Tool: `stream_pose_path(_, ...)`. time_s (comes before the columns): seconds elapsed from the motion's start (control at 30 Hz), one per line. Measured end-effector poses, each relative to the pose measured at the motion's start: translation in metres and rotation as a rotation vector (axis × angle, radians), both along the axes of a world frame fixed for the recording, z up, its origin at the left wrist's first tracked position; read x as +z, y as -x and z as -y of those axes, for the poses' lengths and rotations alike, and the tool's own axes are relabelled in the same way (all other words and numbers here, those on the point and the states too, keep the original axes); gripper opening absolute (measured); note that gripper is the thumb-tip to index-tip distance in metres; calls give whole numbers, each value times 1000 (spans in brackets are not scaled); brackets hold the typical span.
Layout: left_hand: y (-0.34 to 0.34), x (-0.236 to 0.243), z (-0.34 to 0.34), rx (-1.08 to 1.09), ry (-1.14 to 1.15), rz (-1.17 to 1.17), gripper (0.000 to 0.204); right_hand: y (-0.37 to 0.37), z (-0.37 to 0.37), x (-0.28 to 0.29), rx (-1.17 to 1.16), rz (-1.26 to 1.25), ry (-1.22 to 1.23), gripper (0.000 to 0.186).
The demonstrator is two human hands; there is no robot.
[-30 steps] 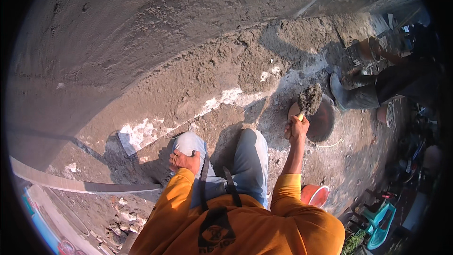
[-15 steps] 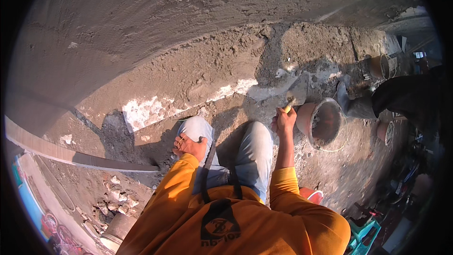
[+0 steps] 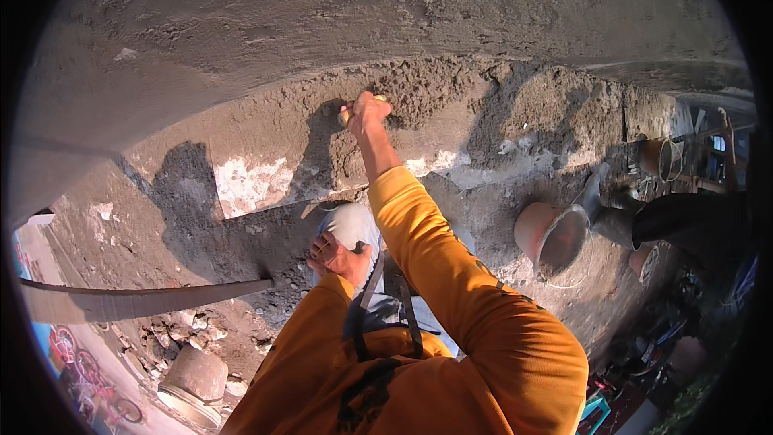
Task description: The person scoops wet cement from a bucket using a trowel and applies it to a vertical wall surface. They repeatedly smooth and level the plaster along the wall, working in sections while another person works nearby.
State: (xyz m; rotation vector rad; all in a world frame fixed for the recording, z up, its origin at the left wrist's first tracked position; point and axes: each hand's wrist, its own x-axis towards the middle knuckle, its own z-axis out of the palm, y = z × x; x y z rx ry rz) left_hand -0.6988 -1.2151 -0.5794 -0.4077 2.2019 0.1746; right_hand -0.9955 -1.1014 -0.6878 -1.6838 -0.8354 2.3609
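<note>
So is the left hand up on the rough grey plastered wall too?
No, the left hand rests on the bent knee below.

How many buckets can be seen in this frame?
3, possibly more hidden in the clutter at right: an orange bucket on the ground right of the person, another bucket farther right, and a grey bucket bottom left.
</note>
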Motion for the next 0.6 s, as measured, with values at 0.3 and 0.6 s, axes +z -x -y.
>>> stream_pose_path(0.3,5,7,-5,-9,66,-96,98,-40,-8,34,62,-45,-87,12)
stream_pose_path(0.6,-10,-4,-12,-24,116,-223,97,-132,-54,94,123,-186,-60,13)
